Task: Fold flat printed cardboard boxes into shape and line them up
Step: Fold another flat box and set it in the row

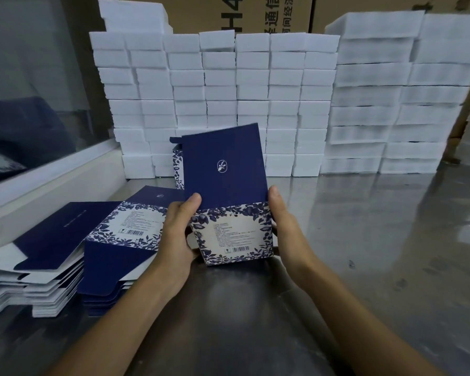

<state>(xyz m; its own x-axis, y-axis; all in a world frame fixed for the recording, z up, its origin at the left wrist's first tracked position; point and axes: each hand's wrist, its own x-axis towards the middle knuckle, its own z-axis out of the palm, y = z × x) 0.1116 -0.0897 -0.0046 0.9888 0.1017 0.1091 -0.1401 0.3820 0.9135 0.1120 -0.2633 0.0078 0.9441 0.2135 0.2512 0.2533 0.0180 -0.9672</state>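
I hold a navy box with a blue-and-white floral panel [232, 232] above the steel table. Its plain navy face with a small white logo stands upright. My left hand [178, 234] grips its left side, thumb on the navy face. My right hand [282, 226] grips the right side, thumb up along the edge. A stack of flat printed boxes [120, 237] lies to the left, with a second flat stack [38, 267] further left. One folded box [177, 165] stands behind the held one, mostly hidden.
Stacks of white foam blocks [223, 90] form a wall at the back, with taller stacks [391, 104] on the right. Brown cartons [242, 12] stand behind them. A glass partition with a white ledge [52, 172] borders the left. The steel tabletop [364, 240] extends to the right.
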